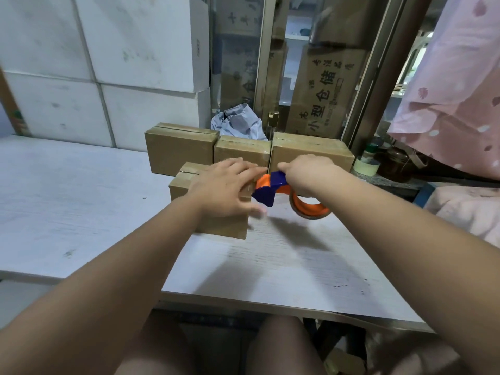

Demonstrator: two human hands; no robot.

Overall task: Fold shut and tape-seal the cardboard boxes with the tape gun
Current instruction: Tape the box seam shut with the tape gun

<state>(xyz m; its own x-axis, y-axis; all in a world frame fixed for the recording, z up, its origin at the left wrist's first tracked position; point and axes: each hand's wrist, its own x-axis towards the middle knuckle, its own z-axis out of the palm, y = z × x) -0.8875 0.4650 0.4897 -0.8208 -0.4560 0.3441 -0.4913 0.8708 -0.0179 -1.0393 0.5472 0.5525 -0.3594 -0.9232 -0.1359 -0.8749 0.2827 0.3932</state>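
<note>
One box [184, 186] under left hand [221, 188]; right hand [305, 173] grips tape gun [272, 186].

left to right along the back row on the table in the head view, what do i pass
left cardboard box → smaller middle cardboard box → right cardboard box → pale tape roll
</note>
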